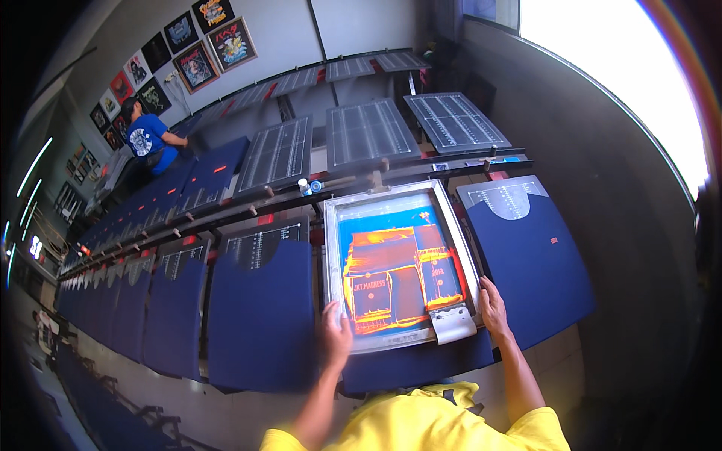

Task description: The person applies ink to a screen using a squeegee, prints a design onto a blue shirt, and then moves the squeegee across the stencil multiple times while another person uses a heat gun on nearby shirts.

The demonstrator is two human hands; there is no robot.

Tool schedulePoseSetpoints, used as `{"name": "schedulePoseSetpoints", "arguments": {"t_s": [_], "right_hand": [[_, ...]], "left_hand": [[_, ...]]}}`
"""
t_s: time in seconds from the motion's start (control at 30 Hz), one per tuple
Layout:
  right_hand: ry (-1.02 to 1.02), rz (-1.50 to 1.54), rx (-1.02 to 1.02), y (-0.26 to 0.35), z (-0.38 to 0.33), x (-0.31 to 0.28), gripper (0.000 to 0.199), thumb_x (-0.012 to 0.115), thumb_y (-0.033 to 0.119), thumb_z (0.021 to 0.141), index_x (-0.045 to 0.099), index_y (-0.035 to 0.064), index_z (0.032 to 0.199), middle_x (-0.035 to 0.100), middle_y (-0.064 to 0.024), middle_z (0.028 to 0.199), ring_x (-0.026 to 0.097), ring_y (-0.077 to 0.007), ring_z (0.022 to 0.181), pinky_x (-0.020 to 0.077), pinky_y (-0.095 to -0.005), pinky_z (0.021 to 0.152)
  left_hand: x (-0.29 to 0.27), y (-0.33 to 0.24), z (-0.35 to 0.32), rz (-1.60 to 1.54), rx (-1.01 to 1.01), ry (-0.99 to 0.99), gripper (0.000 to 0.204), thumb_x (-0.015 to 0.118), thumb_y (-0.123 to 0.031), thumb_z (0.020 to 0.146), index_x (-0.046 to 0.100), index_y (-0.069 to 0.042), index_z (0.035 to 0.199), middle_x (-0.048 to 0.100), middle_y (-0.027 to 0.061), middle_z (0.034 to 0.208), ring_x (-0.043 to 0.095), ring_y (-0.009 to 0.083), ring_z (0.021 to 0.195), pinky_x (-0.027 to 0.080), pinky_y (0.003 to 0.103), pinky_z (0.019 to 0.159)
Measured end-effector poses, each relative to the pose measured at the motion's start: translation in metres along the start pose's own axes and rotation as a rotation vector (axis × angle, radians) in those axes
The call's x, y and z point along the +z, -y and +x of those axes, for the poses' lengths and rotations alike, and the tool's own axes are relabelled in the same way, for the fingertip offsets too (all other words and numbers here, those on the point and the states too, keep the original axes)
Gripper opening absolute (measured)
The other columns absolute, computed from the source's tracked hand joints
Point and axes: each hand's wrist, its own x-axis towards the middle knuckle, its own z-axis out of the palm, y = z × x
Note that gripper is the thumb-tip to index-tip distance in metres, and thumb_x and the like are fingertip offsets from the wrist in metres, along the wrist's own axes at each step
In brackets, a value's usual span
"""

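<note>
A silk-screen frame (464,233) lies over a navy garment (421,367) on the printing board in front of me. Its mesh is blue, with orange ink smeared over the stencil (392,274). My left hand (338,336) holds the frame's left side near the front corner. On the opposite side, my right hand (494,304) grips the rim with its fingers against the metal. A metal-handled squeegee (453,324) leans in the front right corner of the frame, close to my right hand. The frame covers most of the garment below.
To the right lies another navy garment (534,263) with a small red print. More garment-covered boards (261,316) stretch leftward. Behind the frame run a rail with a white bottle (304,186) and a blue-lidded jar (317,186), then bare boards (372,135). A person in blue (150,139) stands far left.
</note>
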Motion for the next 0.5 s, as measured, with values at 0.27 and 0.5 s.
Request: {"name": "schedulePoseSetpoints", "arguments": {"t_s": [0.27, 0.5], "right_hand": [[0.003, 0.312, 0.067, -0.011, 0.033, 0.026, 0.044, 0.046, 0.023, 0.105, 0.049, -0.0034, 0.140, 0.053, -0.0202, 0.143, 0.049, -0.0293, 0.135, 0.0368, -0.0366, 0.113], [-0.005, 0.350, 0.056, -0.011, 0.033, 0.024, 0.043, 0.046, 0.018, 0.104, 0.049, -0.0055, 0.140, 0.052, -0.0195, 0.144, 0.048, -0.0285, 0.136, 0.0349, -0.0370, 0.114]], "left_hand": [[0.002, 0.054, 0.009, -0.219, -0.440, 0.163, 0.049, 0.047, -0.027, 0.106, 0.048, 0.006, 0.141, 0.062, 0.0238, 0.131, 0.063, 0.0291, 0.119, 0.047, 0.036, 0.100], [-0.007, 0.016, 0.022, -0.383, -0.597, 0.099, 0.045, 0.053, -0.016, 0.102, 0.049, 0.014, 0.136, 0.059, 0.0211, 0.134, 0.056, 0.0230, 0.124, 0.041, 0.032, 0.107]]}}
